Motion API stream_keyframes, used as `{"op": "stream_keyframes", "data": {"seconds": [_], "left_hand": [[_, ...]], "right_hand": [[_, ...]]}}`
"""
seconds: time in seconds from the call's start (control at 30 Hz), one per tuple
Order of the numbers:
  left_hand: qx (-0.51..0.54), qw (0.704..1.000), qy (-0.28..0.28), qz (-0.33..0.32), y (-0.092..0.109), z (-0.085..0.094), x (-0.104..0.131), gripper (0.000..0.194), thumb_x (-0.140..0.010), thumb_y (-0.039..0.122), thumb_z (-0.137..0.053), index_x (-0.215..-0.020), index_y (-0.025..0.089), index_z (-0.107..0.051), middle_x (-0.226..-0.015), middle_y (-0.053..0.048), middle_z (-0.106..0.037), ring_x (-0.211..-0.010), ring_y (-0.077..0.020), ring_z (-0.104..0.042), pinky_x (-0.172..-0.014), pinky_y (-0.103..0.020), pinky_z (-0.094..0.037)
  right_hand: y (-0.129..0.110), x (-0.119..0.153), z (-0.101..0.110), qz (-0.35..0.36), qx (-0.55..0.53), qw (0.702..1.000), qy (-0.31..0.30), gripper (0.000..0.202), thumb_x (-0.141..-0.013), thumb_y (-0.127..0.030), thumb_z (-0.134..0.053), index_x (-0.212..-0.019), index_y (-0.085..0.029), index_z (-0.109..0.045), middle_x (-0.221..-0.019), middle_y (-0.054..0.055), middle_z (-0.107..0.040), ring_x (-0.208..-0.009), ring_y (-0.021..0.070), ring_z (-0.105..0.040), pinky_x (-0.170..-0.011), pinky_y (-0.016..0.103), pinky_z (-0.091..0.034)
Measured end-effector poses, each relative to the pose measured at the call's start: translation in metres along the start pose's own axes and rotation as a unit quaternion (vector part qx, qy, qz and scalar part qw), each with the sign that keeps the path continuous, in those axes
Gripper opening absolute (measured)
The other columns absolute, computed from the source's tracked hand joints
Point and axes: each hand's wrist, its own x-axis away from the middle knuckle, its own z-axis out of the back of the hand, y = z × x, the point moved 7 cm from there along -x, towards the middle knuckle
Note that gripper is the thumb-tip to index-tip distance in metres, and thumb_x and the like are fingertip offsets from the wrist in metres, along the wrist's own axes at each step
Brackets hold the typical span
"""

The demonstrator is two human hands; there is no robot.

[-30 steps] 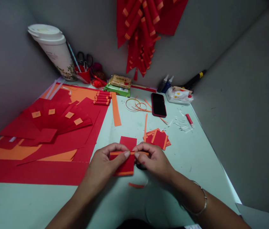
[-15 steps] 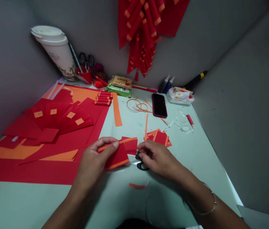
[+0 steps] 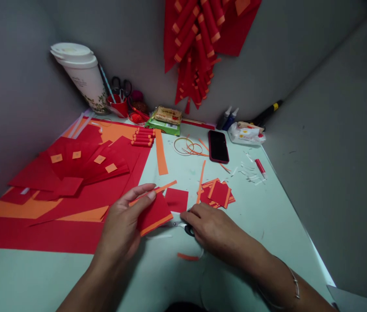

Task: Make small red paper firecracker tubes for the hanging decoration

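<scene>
My left hand [image 3: 126,214] is closed on a red paper piece [image 3: 155,213] with orange strips along two edges, its thumb pressing near the upper strip. That upper orange strip [image 3: 168,186] sticks out past the red paper's right edge. Closed around the dark handles of the scissors [image 3: 176,224] is my right hand [image 3: 211,225]; the blades point left, partly under the held paper. A plain red paper square [image 3: 177,200] lies on the table just behind the scissors. Beyond my right hand is a pile of red squares with orange edges [image 3: 220,194].
Large red and orange sheets [image 3: 40,236] cover the table's left side. Rolled red tubes [image 3: 143,137], an orange strip [image 3: 161,151], a phone [image 3: 218,146] and a glue stick [image 3: 260,168] lie further back. A white cup [image 3: 84,82] stands at back left.
My right hand has moved slightly left and down and closed over the scissor handles. My left hand and paper have shifted a little left, so the upper strip's loose end now shows.
</scene>
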Motion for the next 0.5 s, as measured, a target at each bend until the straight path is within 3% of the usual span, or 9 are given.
{"op": "stream_keyframes", "data": {"seconds": [0.13, 0.3, 0.4, 0.5], "left_hand": [[0.01, 1.0, 0.005, -0.004, 0.0, 0.003, -0.001, 0.039, -0.055, 0.017, -0.089, -0.091, 0.018, -0.074, -0.07, -0.002, -0.077, -0.063, -0.0135, -0.071, -0.059, -0.019, -0.056], [0.032, 0.998, 0.028, -0.047, 0.008, 0.007, -0.003, 0.03, -0.056, 0.016, -0.088, -0.084, 0.019, -0.075, -0.07, 0.001, -0.075, -0.064, -0.011, -0.069, -0.06, -0.015, -0.054], [0.045, 0.995, 0.053, -0.066, 0.012, 0.01, -0.002, 0.027, -0.057, 0.014, -0.086, -0.081, 0.02, -0.075, -0.072, 0.002, -0.075, -0.068, -0.0108, -0.069, -0.062, -0.014, -0.054], [0.045, 0.995, 0.066, -0.064, 0.013, 0.012, -0.001, 0.026, -0.057, 0.016, -0.085, -0.08, 0.021, -0.075, -0.073, 0.003, -0.075, -0.071, -0.0121, -0.069, -0.064, -0.015, -0.055]], "right_hand": [[0.002, 0.002, 0.003, -0.006, -0.011, 1.0, 0.003, 0.041, -0.084, -0.006, -0.05, -0.121, -0.02, -0.061, -0.099, 0.011, -0.064, -0.081, 0.0227, -0.056, -0.064, 0.033, -0.037], [0.018, 0.005, 0.018, -0.068, -0.143, 0.987, 0.035, 0.048, -0.081, -0.008, -0.052, -0.126, -0.024, -0.059, -0.105, 0.008, -0.062, -0.082, 0.0201, -0.058, -0.07, 0.032, -0.043], [0.03, 0.002, 0.02, -0.092, -0.248, 0.963, 0.048, 0.049, -0.079, -0.013, -0.058, -0.127, -0.024, -0.059, -0.1, 0.006, -0.061, -0.083, 0.0191, -0.057, -0.074, 0.032, -0.046], [0.044, -0.003, 0.014, -0.139, -0.37, 0.916, 0.073, 0.047, -0.077, -0.016, -0.063, -0.123, -0.024, -0.063, -0.093, 0.003, -0.057, -0.08, 0.0166, -0.055, -0.072, 0.031, -0.048]]}}
